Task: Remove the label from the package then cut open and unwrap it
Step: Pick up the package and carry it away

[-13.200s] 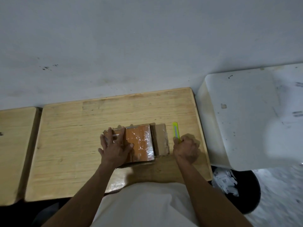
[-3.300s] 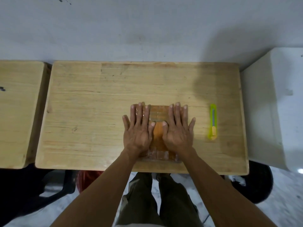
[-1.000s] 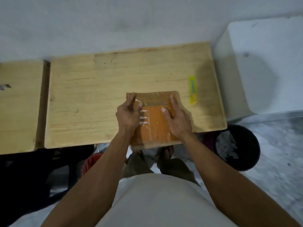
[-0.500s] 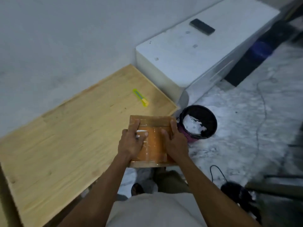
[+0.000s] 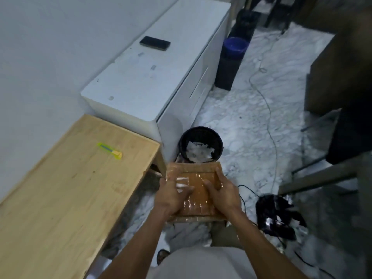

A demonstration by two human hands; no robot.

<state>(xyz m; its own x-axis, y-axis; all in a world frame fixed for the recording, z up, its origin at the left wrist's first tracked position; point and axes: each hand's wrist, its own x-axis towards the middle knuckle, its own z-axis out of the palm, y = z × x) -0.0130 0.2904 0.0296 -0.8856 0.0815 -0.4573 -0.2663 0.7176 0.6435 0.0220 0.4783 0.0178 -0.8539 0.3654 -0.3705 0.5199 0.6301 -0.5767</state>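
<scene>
Holding the one package (image 5: pixel 198 187) off the table (image 5: pixel 66 190), above the floor just short of the black bin (image 5: pixel 200 145), I clamp it between my left hand (image 5: pixel 172 195) and right hand (image 5: pixel 223 193). Its film looks intact, so I judge cutting and unwrapping remain; one yellow cutter (image 5: pixel 110 151) lies on the table
</scene>
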